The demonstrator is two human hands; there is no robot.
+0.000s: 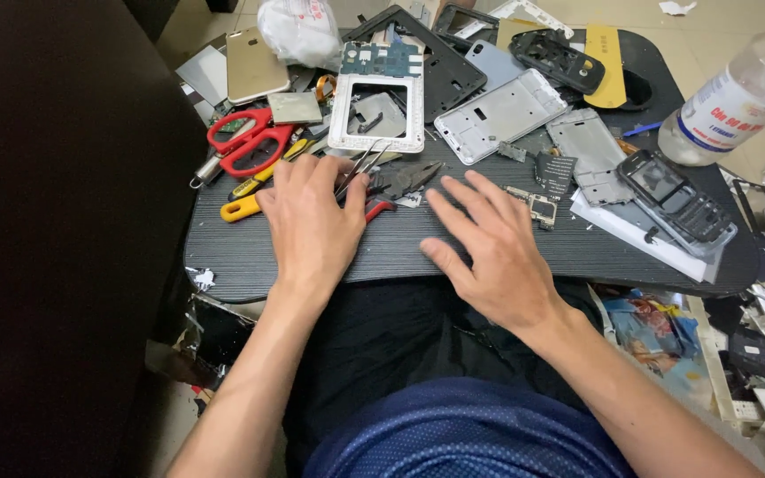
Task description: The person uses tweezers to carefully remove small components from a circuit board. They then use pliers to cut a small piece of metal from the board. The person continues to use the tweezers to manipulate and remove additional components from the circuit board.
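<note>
Tweezers (358,168) lie under the left hand (312,221), pinched at its fingertips near the worktop's (400,248) front, just beside red-handled pliers (396,186). Right hand (489,248) rests flat, fingers spread, holding nothing, near a small circuit board (537,206). Red scissors (248,137), white frame (376,113), old keypad phone (676,202) beyond.
</note>
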